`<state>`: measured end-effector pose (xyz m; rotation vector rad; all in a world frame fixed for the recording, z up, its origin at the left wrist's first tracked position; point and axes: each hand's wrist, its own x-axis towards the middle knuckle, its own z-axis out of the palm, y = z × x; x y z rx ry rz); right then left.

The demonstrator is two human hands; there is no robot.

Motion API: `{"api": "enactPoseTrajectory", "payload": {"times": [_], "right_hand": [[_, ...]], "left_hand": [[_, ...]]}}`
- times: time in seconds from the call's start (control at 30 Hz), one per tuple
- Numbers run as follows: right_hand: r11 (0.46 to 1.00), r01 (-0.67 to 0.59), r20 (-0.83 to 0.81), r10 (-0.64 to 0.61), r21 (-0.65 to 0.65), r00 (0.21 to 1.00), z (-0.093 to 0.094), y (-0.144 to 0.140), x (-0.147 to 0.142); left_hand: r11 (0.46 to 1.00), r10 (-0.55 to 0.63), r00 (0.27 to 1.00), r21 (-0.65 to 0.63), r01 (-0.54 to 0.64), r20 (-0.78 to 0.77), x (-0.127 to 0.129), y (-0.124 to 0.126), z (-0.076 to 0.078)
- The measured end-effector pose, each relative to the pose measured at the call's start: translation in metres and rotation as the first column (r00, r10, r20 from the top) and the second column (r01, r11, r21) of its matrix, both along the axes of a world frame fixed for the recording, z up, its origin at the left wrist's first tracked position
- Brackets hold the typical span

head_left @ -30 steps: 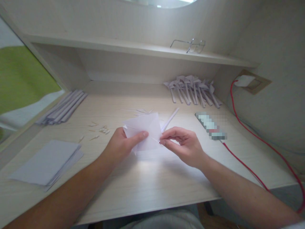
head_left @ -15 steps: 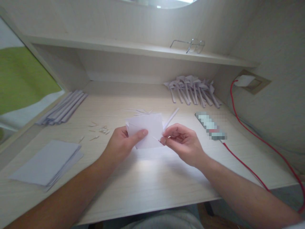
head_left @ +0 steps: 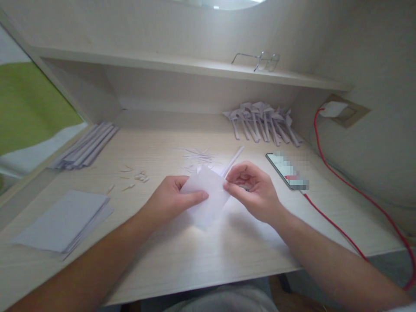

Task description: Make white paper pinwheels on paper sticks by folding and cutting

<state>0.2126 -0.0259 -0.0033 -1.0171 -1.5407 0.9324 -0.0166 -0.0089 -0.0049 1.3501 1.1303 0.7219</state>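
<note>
A small square of white paper [head_left: 212, 184], turned with one corner toward me, is held above the desk. My left hand [head_left: 177, 195] grips its left side, thumb lying flat across the face. The thumb and forefinger of my right hand [head_left: 250, 188] are pinched at its right corner; whether anything thin is also between them is hidden. Just behind these fingers lies a thin rolled paper stick [head_left: 234, 158]. Several narrow paper strips [head_left: 199, 155] are scattered beyond the square. Left of my left hand are several small cotton swab ends [head_left: 141, 177].
Folded sheets [head_left: 65, 221] lie at left, below a pile of paper tubes [head_left: 86, 145]. Paper pinwheels [head_left: 263, 121] rest at the back right. A phone [head_left: 282, 169] with a red cable [head_left: 334, 234] lies right. Glasses [head_left: 268, 62] sit on the shelf [head_left: 195, 65].
The paper square has turned and tilted, its lower corner now pointing toward me. My right hand has moved slightly up to its corner, and the thin strip at its fingertips no longer shows.
</note>
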Motion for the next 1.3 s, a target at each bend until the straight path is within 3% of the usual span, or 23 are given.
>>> {"api": "enactPoseTrajectory", "payload": {"times": [0.07,0.17,0.27,0.33,0.5,0.67,0.8,0.97,1.3], "right_hand": [[1.000,0.025,-0.036,-0.026,-0.014,0.999,-0.002,0.001,-0.001],[0.998,0.026,-0.112,-0.032,-0.060,0.993,-0.006,0.001,-0.004],[0.992,0.005,-0.167,-0.025,-0.123,0.986,-0.008,0.000,-0.009],[0.987,-0.008,-0.199,-0.024,-0.160,0.980,-0.009,-0.001,-0.012],[0.976,-0.044,-0.223,-0.005,-0.212,0.975,-0.010,-0.002,-0.015],[0.986,-0.107,-0.174,0.085,-0.125,0.981,-0.008,-0.004,-0.009],[0.983,-0.173,0.042,0.171,0.060,0.984,-0.003,-0.005,-0.001],[0.941,-0.233,0.231,0.177,0.244,0.957,0.004,-0.003,0.000],[0.949,-0.218,0.272,0.153,0.227,0.950,0.003,-0.004,0.000]], "left_hand": [[0.996,0.086,0.990,0.018,-0.089,0.109,-0.001,0.003,0.002],[0.979,0.195,0.918,-0.008,-0.205,0.347,0.001,0.005,0.004],[0.975,0.217,0.860,-0.064,-0.212,0.462,0.004,0.004,0.003],[0.984,0.179,0.887,-0.069,-0.165,0.425,0.004,0.002,0.001],[0.995,0.102,0.986,0.009,-0.104,0.132,0.002,0.000,0.000],[0.990,0.138,0.974,0.006,-0.142,0.178,-0.002,0.004,-0.002],[0.989,0.144,0.967,-0.009,-0.145,0.209,-0.004,0.006,-0.003],[0.986,0.167,0.974,-0.004,-0.169,0.150,-0.003,0.004,0.000],[0.981,0.191,0.977,-0.001,-0.192,0.090,-0.001,0.003,0.005]]}}
